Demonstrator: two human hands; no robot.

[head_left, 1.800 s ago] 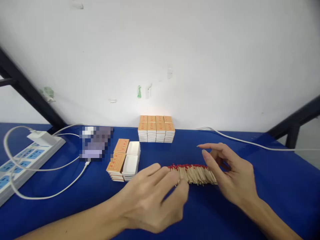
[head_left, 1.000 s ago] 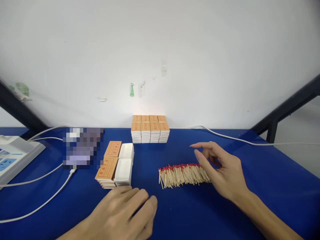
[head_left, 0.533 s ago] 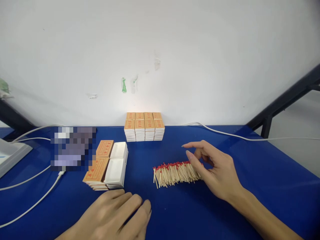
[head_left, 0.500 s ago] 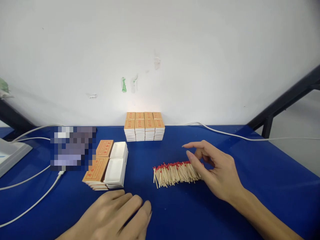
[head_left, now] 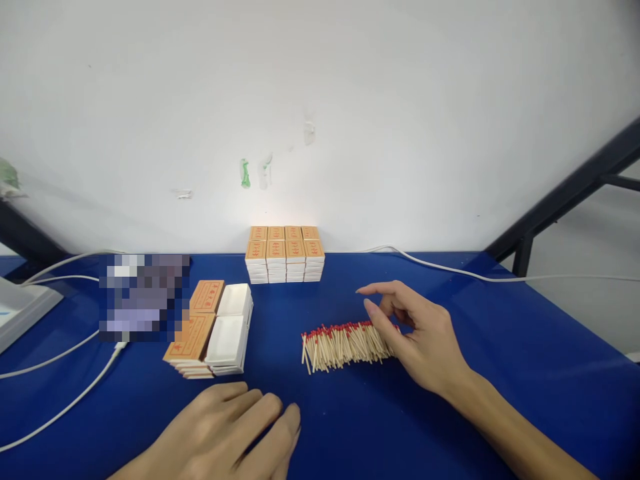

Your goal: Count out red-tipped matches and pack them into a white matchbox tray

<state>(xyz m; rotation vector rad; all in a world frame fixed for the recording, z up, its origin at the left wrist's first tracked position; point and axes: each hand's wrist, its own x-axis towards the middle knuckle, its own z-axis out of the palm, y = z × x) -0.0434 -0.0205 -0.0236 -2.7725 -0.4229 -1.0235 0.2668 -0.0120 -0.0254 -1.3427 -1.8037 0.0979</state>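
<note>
A row of red-tipped matches lies on the blue table at the centre. My right hand rests at the right end of that row, fingers apart and loosely curved, touching the sticks and holding nothing. My left hand lies palm down on the table near the front edge, fingers stretched forward and together, empty. Just beyond it stand low stacks of orange matchbox sleeves and white inner trays.
A block of stacked matchboxes stands against the white wall. A blurred-out object and white cables lie at the left, beside a power strip corner. Another cable runs along the back right. Black frame bars rise at both sides.
My left hand left the matches and drew back to the front edge, where it lies flat. The right hand stays at the row's right end. The view has drifted to the right.
</note>
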